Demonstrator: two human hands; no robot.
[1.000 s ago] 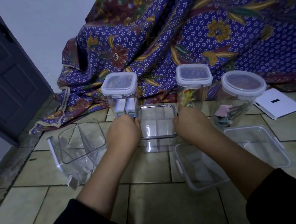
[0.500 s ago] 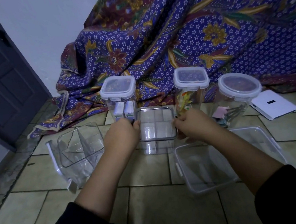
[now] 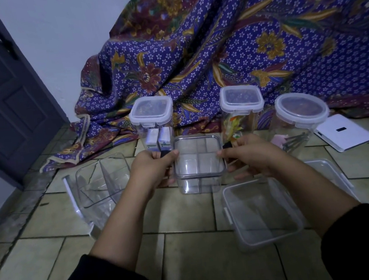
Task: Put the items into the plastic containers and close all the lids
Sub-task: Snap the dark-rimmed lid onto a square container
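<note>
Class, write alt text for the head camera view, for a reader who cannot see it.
Two hands, left hand and right hand, grip the sides of a clear square container on a tiled floor. Three lidded containers stand behind it, before a patterned cloth.

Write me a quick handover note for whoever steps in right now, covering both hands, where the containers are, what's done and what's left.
Left hand and right hand grip opposite sides of the square clear container, each at a dark clip. Whether its lid is seated I cannot tell.
Done: three lidded containers at the back hold items: left square jar, middle square jar, round jar.
Left: divided container on the left is open, its lid beside it. Large rectangular container near the right arm looks empty and unlidded.
White flat item lies loose at far right.
</note>
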